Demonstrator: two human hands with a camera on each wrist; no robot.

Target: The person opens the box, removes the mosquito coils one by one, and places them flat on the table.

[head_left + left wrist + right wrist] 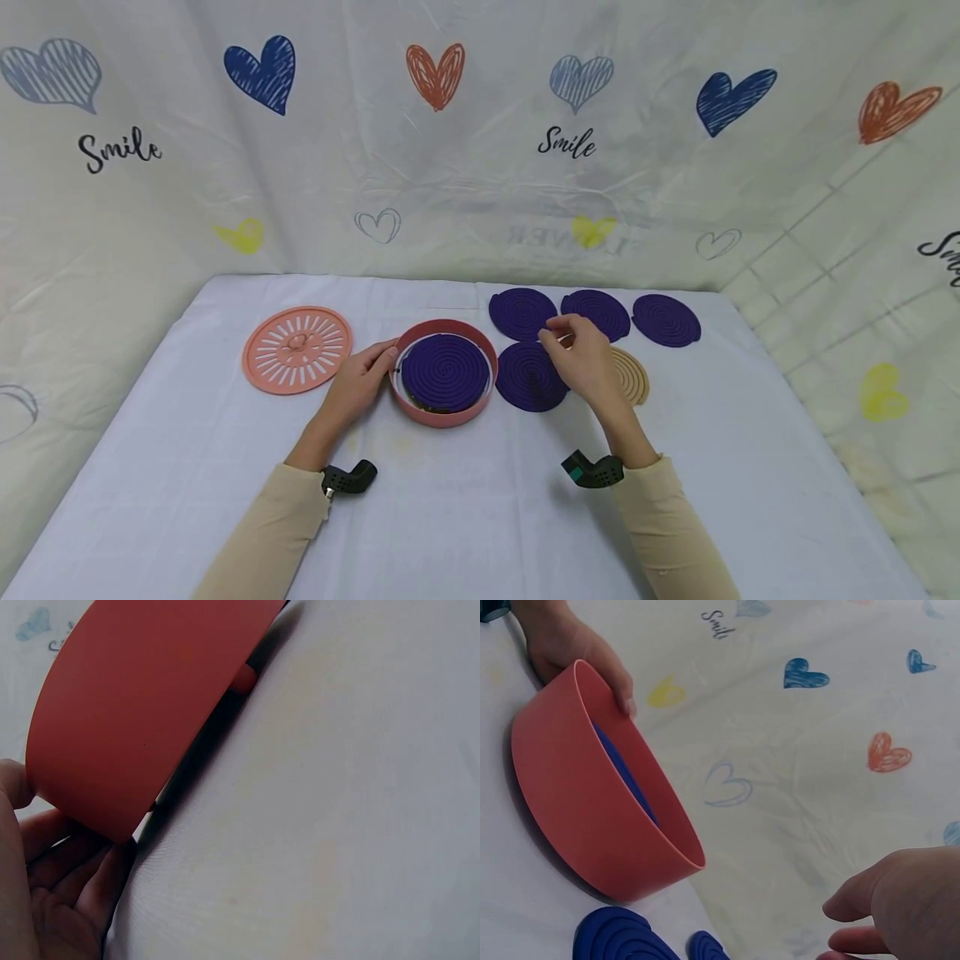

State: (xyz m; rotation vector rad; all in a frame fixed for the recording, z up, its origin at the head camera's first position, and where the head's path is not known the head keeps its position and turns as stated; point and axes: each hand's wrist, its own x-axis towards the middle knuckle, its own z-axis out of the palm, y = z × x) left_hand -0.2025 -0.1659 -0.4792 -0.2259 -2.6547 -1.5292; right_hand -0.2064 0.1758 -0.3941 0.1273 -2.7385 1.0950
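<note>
My left hand (358,385) grips the left side of a round coral-red mosquito coil holder (442,420), thumb at its rim and fingers against its outer wall. Inside the holder lies a purple mosquito coil (446,371). In the left wrist view, small feet show under the holder (150,697). My right hand (588,362) hovers over the coils right of the holder, fingers loosely bent, with a gap between thumb and fingers and nothing held in the right wrist view. Below it lie a purple coil (525,379) and a tan coil (633,377), partly hidden by the hand.
A coral slotted lid (264,360) with a central knob lies left of the holder. Along the back right are three more purple coils, one at the far end (667,321). A white cloth covers the table (465,517); a heart-printed curtain (480,167) hangs behind.
</note>
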